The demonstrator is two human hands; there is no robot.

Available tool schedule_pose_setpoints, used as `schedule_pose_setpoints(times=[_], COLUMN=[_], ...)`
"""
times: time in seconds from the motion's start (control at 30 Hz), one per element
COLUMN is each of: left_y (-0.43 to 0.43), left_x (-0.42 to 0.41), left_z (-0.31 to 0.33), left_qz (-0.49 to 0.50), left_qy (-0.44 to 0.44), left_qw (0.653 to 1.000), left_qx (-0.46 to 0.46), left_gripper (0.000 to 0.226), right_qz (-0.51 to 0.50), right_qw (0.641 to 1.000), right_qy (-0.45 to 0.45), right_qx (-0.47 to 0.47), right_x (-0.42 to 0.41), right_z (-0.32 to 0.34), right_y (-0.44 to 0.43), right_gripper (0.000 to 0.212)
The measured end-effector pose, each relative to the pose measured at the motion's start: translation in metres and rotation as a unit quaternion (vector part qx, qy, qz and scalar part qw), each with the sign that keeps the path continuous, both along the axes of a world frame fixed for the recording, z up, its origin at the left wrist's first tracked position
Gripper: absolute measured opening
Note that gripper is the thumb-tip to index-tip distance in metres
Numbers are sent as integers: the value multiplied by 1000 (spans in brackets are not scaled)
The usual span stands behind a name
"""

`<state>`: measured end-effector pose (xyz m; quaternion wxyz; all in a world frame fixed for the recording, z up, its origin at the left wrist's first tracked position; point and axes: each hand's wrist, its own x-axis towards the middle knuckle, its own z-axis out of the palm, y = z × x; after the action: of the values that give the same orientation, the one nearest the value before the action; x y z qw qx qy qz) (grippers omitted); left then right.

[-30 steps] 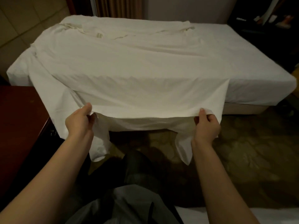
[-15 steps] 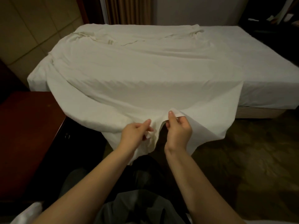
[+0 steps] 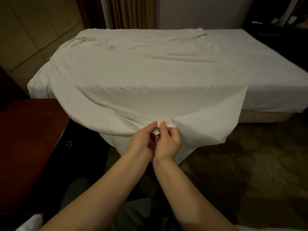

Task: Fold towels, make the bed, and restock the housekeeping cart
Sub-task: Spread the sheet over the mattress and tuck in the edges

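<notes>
In the head view, a white sheet [image 3: 150, 77] lies spread over the left part of the bed [image 3: 260, 69], its near edge drooping past the bed's near edge toward the floor [image 3: 250, 172]. The left hand [image 3: 141, 142] and right hand [image 3: 169, 141] meet side by side at the middle of that edge, each pinching the sheet's hem between thumb and fingers. A dark wooden cabinet [image 3: 28, 139] stands by the bed's near-left corner.

A white, wrinkled sheet [image 3: 150, 84] lies spread over the bed [image 3: 250, 67], covering its 9 o'clock side. The far end is bunched toward 11 o'clock. The near edge is gathered at 6 o'clock, with the corners drooping off the bed.
</notes>
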<state>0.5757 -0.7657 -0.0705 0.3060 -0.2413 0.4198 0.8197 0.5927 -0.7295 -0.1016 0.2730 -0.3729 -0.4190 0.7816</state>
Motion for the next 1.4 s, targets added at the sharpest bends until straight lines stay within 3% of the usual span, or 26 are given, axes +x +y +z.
schedule_pose_setpoints(times=[0.23, 0.57, 0.8, 0.93, 1.2, 1.3, 1.4], left_y=[4, 0, -1, -2, -4, 1, 4], left_x=[-3, -14, -19, -22, -35, -32, -27], left_z=[-4, 10, 20, 19, 4, -4, -7], left_qz=[51, 84, 91, 98, 135, 127, 120], left_qy=[20, 44, 53, 53, 47, 43, 45], left_qw=[998, 995, 994, 993, 990, 991, 991], left_qx=[-23, 14, 33, 32, -16, -24, -29], left_gripper=[10, 10, 13, 13, 13, 11, 9], right_qz=[-19, -80, -10, -44, -105, -136, -138], right_qw=[950, 898, 895, 894, 931, 925, 926], right_qy=[78, 31, 12, 4, -29, -28, -63], right_qx=[-301, -431, -445, -446, -348, -354, -344], right_x=[0, 13, 6, 5, 35, 43, 39], right_z=[-9, -34, -44, -52, -44, -48, -63], right_y=[38, 79, 88, 87, 106, 110, 102], right_gripper=[21, 13, 22, 19, 25, 33, 27])
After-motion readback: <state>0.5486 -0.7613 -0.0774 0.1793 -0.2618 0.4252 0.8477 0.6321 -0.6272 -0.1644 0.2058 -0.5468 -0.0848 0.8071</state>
